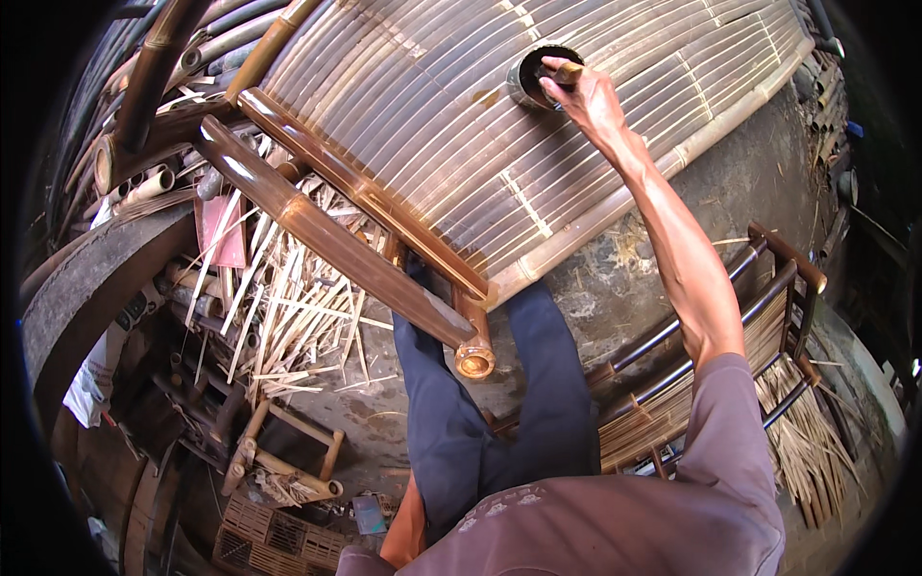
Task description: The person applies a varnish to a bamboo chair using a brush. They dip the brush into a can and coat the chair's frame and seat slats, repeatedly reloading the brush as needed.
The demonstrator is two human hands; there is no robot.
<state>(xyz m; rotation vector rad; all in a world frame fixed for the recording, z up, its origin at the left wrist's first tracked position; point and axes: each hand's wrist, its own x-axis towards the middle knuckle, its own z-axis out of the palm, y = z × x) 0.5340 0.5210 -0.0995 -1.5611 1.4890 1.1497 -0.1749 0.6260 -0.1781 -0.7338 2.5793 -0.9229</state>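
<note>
My right hand (588, 101) is closed around the short wooden handle (570, 72) of what looks like a brush. Its lower end is hidden inside a dark round pot (521, 91). The pot stands on a bamboo-slat seat (403, 115) of a large piece of bamboo furniture. A small wet brown patch (485, 99) shows beside the pot. Nearer me, a glossy brown bamboo armrest (327, 230) runs along the seat's end, its cut end by my knees. Of my left arm (407, 523) only a part shows at the lower edge; that hand is out of sight.
Split bamboo strips (279, 298) lie heaped on the floor to the left. A small bamboo stool frame (288, 446) stands below them. Another bamboo bench (663, 384) is close at my right. Bamboo poles (226, 43) are stacked at the far left.
</note>
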